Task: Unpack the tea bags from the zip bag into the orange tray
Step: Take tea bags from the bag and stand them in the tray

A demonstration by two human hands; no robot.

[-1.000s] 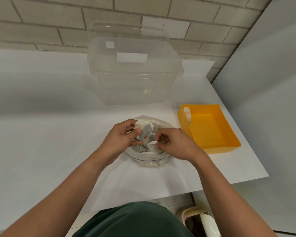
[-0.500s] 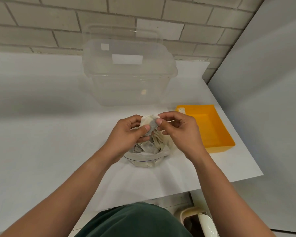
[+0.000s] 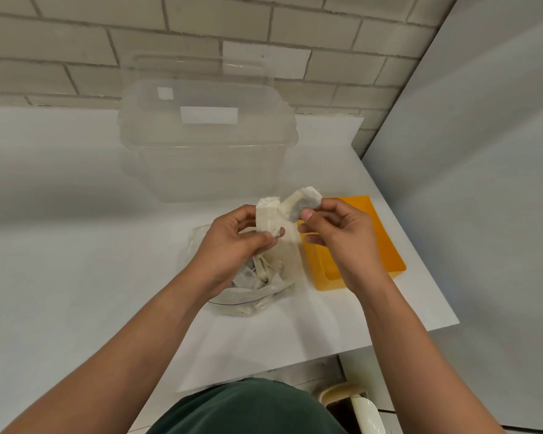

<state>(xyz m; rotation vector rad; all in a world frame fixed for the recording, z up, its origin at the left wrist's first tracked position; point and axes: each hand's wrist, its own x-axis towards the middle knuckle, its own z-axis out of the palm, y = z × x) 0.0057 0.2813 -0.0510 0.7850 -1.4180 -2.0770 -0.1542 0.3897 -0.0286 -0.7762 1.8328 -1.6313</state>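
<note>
Now left hand (image 3: 232, 242) & right hand (image 3: 336, 242) are pinching tea bags (image 3: 304, 200); pulling apart gently seems wise, orange tray (image 3: 389, 255) at 3 o'clock.

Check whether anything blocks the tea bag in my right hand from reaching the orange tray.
Nothing visible does. The right hand pinches its tea bag near the left edge of the open orange tray. That bag touches the second tea bag in the left hand, so they may be tangled.
</note>
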